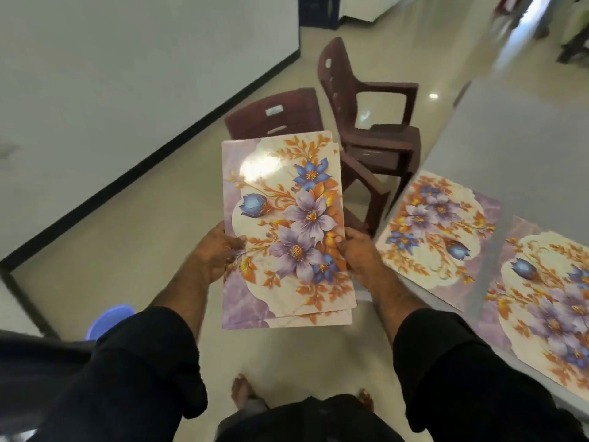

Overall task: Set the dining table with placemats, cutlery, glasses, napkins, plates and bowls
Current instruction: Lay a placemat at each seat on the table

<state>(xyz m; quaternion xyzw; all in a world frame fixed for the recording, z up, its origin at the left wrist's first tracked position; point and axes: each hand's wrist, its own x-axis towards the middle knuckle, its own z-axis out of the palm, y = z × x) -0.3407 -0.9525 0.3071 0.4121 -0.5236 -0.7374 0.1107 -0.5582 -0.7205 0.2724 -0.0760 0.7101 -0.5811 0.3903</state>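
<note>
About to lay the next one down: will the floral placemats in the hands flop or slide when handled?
The floral placemats, held by left hand and right hand, stay flat beyond the grip, so probably fairly stiff. The glare suggests a slick surface; the offset edges hint they slide apart easily.

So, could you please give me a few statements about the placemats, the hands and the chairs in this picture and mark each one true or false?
1. Two floral placemats already lie on the table, the farther placemat and the nearer placemat. True.
2. The left hand hangs idle at the person's side. False: it grips the left edge of the held placemats.
3. The right hand holds the right edge of the held placemats. True.
4. Only one mat is in the hands. False: a second edge shows beneath the top one, so at least two.
5. Plates and glasses stand on the table. False: only mats are visible there.
6. Dark red plastic chairs stand beyond the held mats. True.
</note>
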